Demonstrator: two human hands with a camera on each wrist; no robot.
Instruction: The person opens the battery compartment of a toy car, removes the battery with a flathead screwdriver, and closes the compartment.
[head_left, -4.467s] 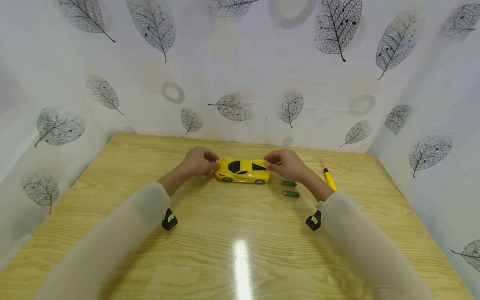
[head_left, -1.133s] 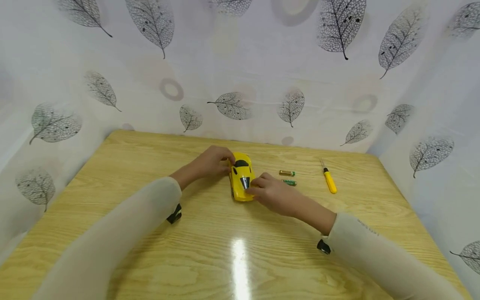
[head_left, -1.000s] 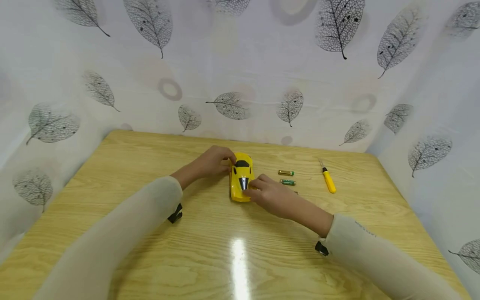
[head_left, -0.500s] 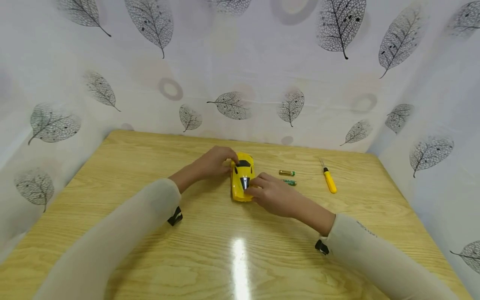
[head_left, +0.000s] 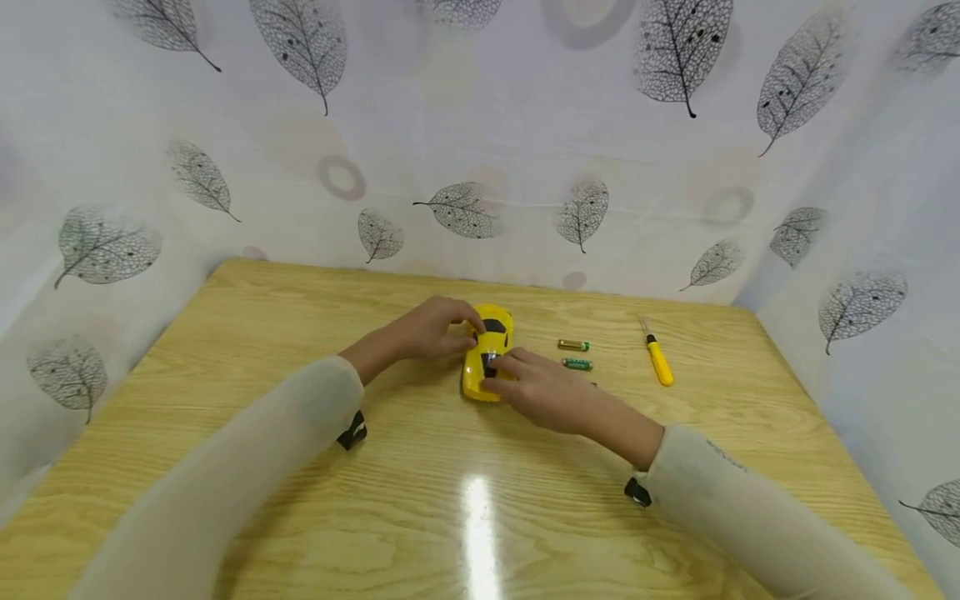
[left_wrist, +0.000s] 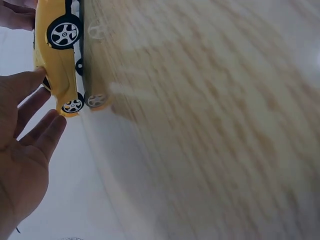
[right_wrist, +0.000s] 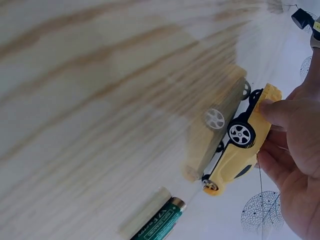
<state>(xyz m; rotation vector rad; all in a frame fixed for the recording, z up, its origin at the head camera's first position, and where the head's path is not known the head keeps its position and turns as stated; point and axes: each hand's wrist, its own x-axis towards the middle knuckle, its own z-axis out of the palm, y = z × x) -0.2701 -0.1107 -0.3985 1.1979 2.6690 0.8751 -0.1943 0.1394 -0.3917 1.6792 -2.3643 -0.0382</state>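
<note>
A yellow toy car (head_left: 477, 367) with black windows stands lengthwise on the table, front end pointing away, in the middle of the head view. My left hand (head_left: 433, 327) is at the front left of it, with a fingertip over the windshield and the thumb by the side. In the left wrist view, the fingertips (left_wrist: 56, 120) reach the car's front end. My right hand (head_left: 546, 390) pinches the rear of the car. The right wrist view shows the thumb on the car's side and the fingers behind it. The right hand partly hides the rear.
Right of the car lie a gold-and-green battery (head_left: 573, 345) and a green battery (head_left: 577, 364); the tip of another shows behind the right hand. Farther right is a screwdriver (head_left: 658, 362) with a yellow handle. A leaf-print curtain (head_left: 465, 125) closes off the table's back and sides.
The car has turned from sideways to pointing away, and its front has since swung slightly right. My right hand has moved from beside the batteries to the car's rear, uncovering the screwdriver handle.
</note>
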